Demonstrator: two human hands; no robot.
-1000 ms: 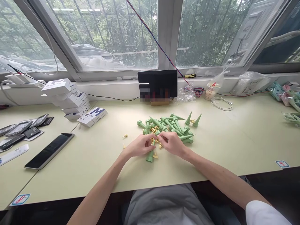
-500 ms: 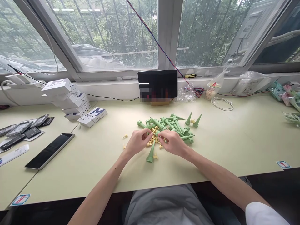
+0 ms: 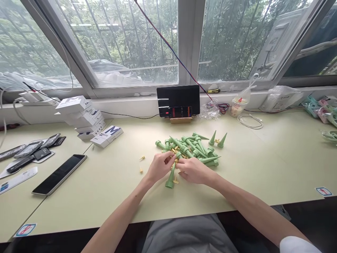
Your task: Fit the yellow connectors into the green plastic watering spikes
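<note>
A heap of green plastic cones point(image 3: 193, 149) mixed with small yellow pieces point(image 3: 174, 151) lies on the pale green table point(image 3: 118, 189). Both hands meet at the heap's near edge. My left hand point(image 3: 159, 165) has its fingers pinched round a small yellow piece. My right hand point(image 3: 193, 171) is curled, fingers down among the yellow pieces; what it holds is hidden. One green cone point(image 3: 170, 177) lies between the hands, wide end toward me. Two yellow pieces point(image 3: 142, 158) lie loose to the left.
A dark tablet point(image 3: 178, 100) with a phone point(image 3: 180, 112) in front stands at the back. White boxes point(image 3: 83, 116) are stacked at the left, with a black phone point(image 3: 60, 174) and more phones point(image 3: 28, 151). A bagged cup point(image 3: 238, 103), a cable point(image 3: 250, 121) and clips point(image 3: 322, 110) are at the right.
The camera tilted slightly, so everything sits lower in the picture. My hands stayed together at the heap's near edge, fingers working the yellow pieces above the lone cone.
</note>
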